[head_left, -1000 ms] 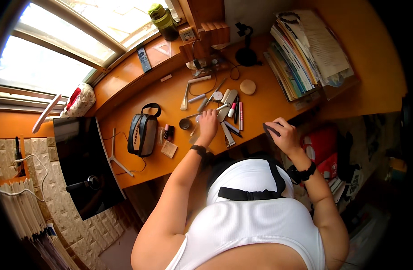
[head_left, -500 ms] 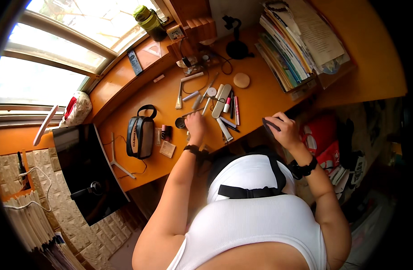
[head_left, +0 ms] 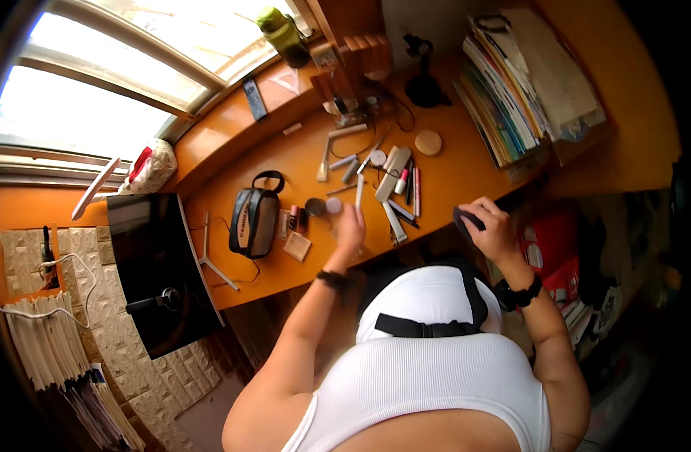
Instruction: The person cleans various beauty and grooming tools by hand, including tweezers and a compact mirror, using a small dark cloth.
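Note:
My left hand (head_left: pixel 350 228) is over the front of the desk, its fingers smeared by motion. Beside its fingertips is a small pale round piece (head_left: pixel 333 205); whether the fingers touch it, I cannot tell. A dark round jar (head_left: pixel 314 206) lies just left of that. To the left are small lipstick-like tubes (head_left: pixel 298 218) and a square compact (head_left: pixel 296 245). Beyond the desk's front edge, my right hand (head_left: pixel 493 228) is closed on a dark flat pad (head_left: pixel 468 219). Several cosmetic tubes and pencils, a long pale case (head_left: pixel 393 174) and a round beige sponge (head_left: pixel 428 142) lie mid-desk.
A black makeup bag (head_left: pixel 253 218) stands at the left, near a monitor (head_left: pixel 161 275). Stacked books and papers (head_left: pixel 504 98) take up the far right. A black stand (head_left: pixel 425 83) is at the back; a green bottle (head_left: pixel 282 36) sits by the window.
The head view has shifted, so the desk appears farther right. My left hand has drawn back slightly, and the pale round piece now shows. My right hand still holds the dark pad.

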Demonstrator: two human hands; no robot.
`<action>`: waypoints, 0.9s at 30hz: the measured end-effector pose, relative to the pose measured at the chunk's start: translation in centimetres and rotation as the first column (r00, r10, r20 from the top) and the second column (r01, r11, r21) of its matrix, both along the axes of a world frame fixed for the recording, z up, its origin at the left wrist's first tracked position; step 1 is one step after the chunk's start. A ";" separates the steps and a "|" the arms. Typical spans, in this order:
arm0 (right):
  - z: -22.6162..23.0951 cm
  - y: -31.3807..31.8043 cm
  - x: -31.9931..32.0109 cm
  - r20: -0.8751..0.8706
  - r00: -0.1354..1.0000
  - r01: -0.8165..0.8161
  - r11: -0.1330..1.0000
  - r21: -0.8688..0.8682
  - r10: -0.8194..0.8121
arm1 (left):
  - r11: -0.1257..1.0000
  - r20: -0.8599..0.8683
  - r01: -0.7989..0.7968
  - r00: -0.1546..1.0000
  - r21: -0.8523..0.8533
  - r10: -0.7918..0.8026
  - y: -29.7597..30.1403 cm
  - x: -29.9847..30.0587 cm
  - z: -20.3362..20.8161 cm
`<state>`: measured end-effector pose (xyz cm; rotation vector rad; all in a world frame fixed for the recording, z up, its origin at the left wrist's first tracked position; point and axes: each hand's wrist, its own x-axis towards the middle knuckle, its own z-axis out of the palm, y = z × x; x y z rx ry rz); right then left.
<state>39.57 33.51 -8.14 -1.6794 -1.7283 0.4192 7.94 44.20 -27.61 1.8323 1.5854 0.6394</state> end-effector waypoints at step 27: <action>-1.4 7.9 -9.7 0.090 0.847 -0.531 0.843 0.086 0.524 | 0.999 0.138 0.037 0.990 0.040 -0.042 -8.7 1.3 14.6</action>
